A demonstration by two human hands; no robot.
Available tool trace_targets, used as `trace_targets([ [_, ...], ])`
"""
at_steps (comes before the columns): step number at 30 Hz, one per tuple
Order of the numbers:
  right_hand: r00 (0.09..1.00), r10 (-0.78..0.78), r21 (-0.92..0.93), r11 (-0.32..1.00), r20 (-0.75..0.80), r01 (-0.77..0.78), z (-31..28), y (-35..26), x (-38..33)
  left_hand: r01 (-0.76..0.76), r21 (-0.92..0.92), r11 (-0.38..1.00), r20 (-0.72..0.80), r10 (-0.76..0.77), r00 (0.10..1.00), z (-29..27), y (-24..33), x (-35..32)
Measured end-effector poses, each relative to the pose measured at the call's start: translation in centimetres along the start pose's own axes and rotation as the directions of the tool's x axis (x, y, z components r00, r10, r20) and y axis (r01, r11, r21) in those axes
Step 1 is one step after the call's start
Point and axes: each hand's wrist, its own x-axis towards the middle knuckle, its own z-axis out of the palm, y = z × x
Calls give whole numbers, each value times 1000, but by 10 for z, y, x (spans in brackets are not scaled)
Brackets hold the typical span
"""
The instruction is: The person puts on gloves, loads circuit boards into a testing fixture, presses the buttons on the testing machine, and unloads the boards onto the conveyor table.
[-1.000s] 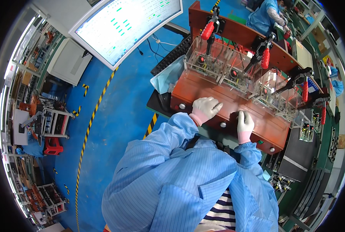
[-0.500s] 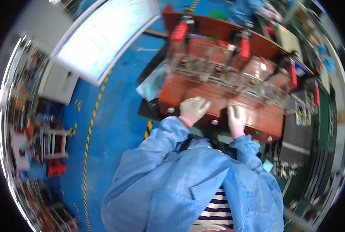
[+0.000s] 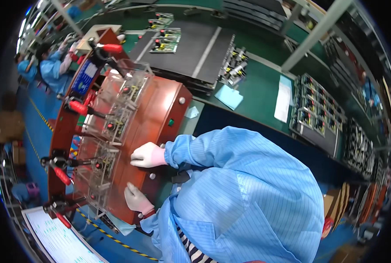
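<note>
Both my hands, in white gloves with pinkish cuffs, rest on the red-brown top of a test fixture (image 3: 153, 103). My right hand (image 3: 148, 156) lies near its front edge, fingers curled together, with nothing seen in it. Nearer the fixture's lower end is my left hand (image 3: 137, 200), its fingers stretched out on the surface and holding nothing. Beyond the hands stands a row of clear plastic nests (image 3: 132, 85) with small dark and red parts inside. Red-handled toggle clamps (image 3: 78, 107) line the fixture's back side. A round silver button (image 3: 152, 176) sits between my hands on the front face.
A dark mat (image 3: 186, 52) on the green bench carries circuit boards (image 3: 165, 40). Farther right are a blue cloth (image 3: 229, 97), a white sheet (image 3: 283, 103) and a tray of boards (image 3: 316, 105). A screen (image 3: 59, 236) stands at lower left. Co-workers (image 3: 53, 72) sit at upper left.
My view has swung to the right, so the fixture now appears at the left and more of the bench shows. My hands stay at the fixture's front; the right hand's fingers look more curled.
</note>
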Motion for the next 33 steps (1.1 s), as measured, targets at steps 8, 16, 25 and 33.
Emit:
trace_targets([
  [8,995,-25,67,997,-94,32,1,11,-14,-89,45,995,87,85,993,-2,14,1],
  [16,975,-69,235,972,211,18,21,14,9,-153,45,987,221,139,965,23,21,16],
  [25,994,-78,413,910,81,38,9,34,-4,-324,17,946,191,315,929,52,38,33],
  [33,991,-43,470,883,126,-21,10,39,1,-377,27,926,175,367,913,72,11,37],
])
